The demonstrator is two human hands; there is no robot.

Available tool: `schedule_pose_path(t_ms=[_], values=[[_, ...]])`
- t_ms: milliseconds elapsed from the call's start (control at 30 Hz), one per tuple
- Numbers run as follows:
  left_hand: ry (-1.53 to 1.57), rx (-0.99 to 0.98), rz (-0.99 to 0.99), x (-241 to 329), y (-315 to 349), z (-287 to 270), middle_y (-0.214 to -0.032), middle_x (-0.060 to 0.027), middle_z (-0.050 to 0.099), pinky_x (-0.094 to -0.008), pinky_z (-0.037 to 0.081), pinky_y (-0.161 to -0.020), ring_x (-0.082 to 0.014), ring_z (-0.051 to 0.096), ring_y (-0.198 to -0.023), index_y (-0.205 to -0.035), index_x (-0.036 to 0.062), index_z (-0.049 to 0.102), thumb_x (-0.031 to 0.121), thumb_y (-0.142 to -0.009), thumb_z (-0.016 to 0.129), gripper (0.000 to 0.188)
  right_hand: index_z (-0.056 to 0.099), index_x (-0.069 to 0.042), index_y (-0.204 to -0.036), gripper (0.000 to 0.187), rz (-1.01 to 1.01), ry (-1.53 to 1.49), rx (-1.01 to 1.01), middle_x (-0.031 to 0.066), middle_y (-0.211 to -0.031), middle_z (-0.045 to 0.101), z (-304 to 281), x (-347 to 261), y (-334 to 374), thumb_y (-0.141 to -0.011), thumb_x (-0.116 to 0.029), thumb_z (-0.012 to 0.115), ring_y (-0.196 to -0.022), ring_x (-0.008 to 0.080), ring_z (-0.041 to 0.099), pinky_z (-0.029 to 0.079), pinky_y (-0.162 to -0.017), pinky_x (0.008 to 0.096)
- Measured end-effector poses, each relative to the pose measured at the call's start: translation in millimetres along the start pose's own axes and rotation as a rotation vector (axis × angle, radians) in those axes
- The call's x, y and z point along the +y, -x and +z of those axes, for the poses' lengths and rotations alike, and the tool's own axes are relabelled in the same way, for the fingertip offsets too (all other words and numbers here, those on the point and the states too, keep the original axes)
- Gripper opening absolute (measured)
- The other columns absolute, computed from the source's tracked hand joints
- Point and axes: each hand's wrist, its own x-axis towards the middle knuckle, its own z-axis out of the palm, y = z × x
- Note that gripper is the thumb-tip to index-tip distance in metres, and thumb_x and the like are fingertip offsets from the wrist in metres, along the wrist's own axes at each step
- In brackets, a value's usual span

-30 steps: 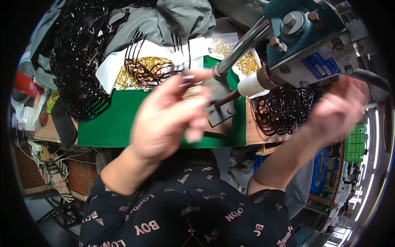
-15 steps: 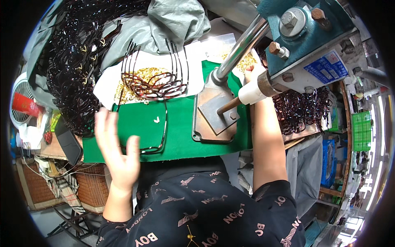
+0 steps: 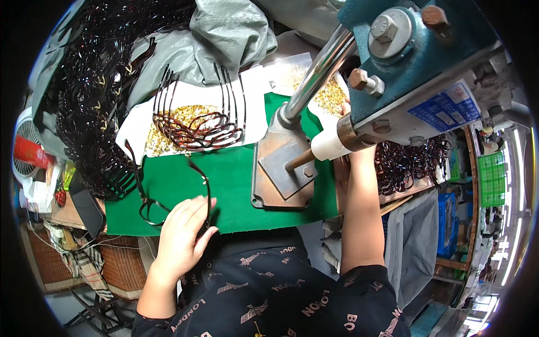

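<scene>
My left hand [image 3: 182, 236] is closed over the near part of a dark eyeglass frame [image 3: 150, 209], at the front edge of a green cloth [image 3: 236, 174]. Its thumb lies to the right of the fingers, and the hand hides part of the frame. The frame's two temples point away from me. My right hand [image 3: 346, 108] reaches past the press to a pile of small gold-coloured metal pieces [image 3: 330, 96]; the press hides most of its fingers. Several tortoiseshell eyeglass frames [image 3: 196, 130] lie on white paper [image 3: 255, 106] over another gold-coloured pile [image 3: 191, 114].
A teal hand press [image 3: 387, 73] with a steel column [image 3: 320, 73] and metal base [image 3: 281, 180] stands right of centre. Dark frames are heaped at left [image 3: 95, 112] and at right [image 3: 410, 163]. A phone [image 3: 88, 208] and a fan [image 3: 27, 146] are at far left.
My left hand has come down and to the right onto the eyeglass frame, which has shifted and turned. My right hand stays by the gold-coloured pieces, now more hidden by the press.
</scene>
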Motion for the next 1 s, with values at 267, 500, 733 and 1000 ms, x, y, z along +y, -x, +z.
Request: schedule_pose_path(t_ms=[267,500,733,1000], values=[[0.708,-0.010,0.078,30,-30,-6,-0.084,-0.0103,0.062,-0.0279,0.047,-0.076,-0.0175,0.062,-0.078,-0.141,-0.0024,0.018,0.000,-0.079,0.061,0.076,0.053,0.001,-0.087,0.004,0.650,-1.229,-0.183,0.0100,-0.077,0.061,-89,-116,52,-0.084,0.001,0.055,-0.064,0.0149,0.059,0.045,-0.054,0.0227],[0.863,-0.112,0.031,51,-46,-10,-0.098,-0.0120,0.061,-0.0257,0.045,-0.081,-0.0149,0.060,-0.085,-0.142,-0.0021,0.013,-0.004,-0.080,0.060,0.078,0.052,-0.004,-0.087,0.007,0.635,-1.869,-0.482,0.0062,-0.082,0.054,-68,-196,78,-0.086,-0.006,0.059,-0.073,0.0123,0.051,0.040,-0.062,0.0222],[0.713,0.040,0.075,41,-38,-9,-0.117,-0.0173,0.057,-0.0258,0.045,-0.082,-0.0174,0.061,-0.094,-0.140,-0.0035,0.018,0.000,-0.079,0.063,0.076,0.052,-0.005,-0.090,0.012,0.723,-1.870,-0.564,0.0033,-0.084,0.053,-63,-217,75,-0.086,-0.011,0.062,-0.074,0.0089,0.048,0.039,-0.067,0.0203],[0.732,0.024,0.081,33,-34,-14,-0.098,-0.0148,0.065,-0.0296,0.042,-0.088,-0.0216,0.062,-0.097,-0.140,-0.0039,0.019,0.002,-0.079,0.064,0.076,0.051,-0.004,-0.089,0.015,0.688,-1.820,-0.643,0.0029,-0.087,0.052,-51,-218,78,-0.082,-0.003,0.065,-0.078,0.0090,0.050,0.042,-0.073,0.0211]])
